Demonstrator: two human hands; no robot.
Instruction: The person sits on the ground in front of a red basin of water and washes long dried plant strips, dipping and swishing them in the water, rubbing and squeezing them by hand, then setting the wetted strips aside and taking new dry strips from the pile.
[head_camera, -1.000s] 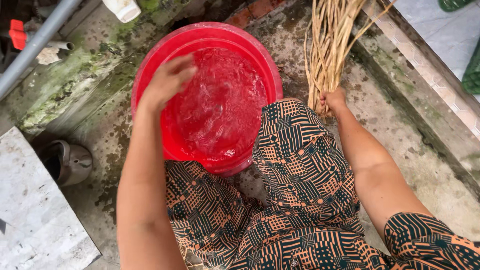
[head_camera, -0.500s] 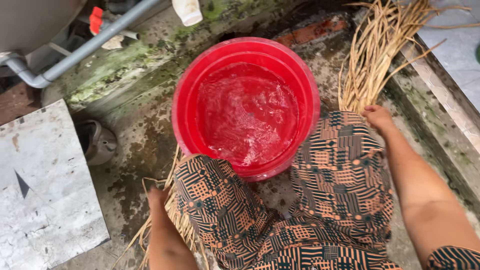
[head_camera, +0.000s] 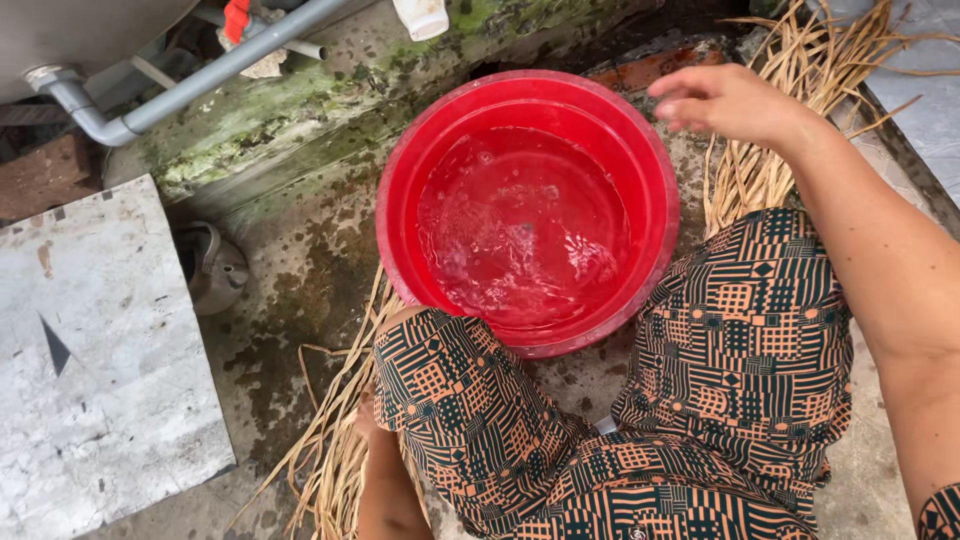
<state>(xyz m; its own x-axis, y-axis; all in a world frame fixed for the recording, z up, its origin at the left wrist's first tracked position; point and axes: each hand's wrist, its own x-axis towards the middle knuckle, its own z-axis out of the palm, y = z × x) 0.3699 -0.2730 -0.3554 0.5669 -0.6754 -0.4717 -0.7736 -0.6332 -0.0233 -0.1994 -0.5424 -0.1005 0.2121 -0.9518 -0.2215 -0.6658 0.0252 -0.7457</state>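
my right hand (head_camera: 725, 100) hangs in the air over the far right rim of the red plastic basin (head_camera: 400, 180), fingers loose and slightly spread, gripping nothing. my left hand (head_camera: 368, 415) is down low beside my left knee, mostly hidden behind my patterned trouser leg (head_camera: 470, 410); it sits among the dried straw stalks (head_camera: 330, 440) lying on the wet concrete floor (head_camera: 300, 270), and i'd say it touches them, but whether the fingers close around any i cannot tell. the basin stands between my knees, holding rippling water (head_camera: 525, 235) with no stalks in it that i can see, so as far as i can judge no straw is soaking yet. a second, bigger bundle of straw (head_camera: 770, 170) lies to the right of the basin, just past my right hand, untouched, its top cut off by the frame. so both heaps look dry and out of the water. a grey pipe (head_camera: 190, 85) runs along the mossy wall, and a pale stone slab (head_camera: 95, 350) sits well to the left; the small dark object (head_camera: 210, 265) next to it is too dim for me to name.
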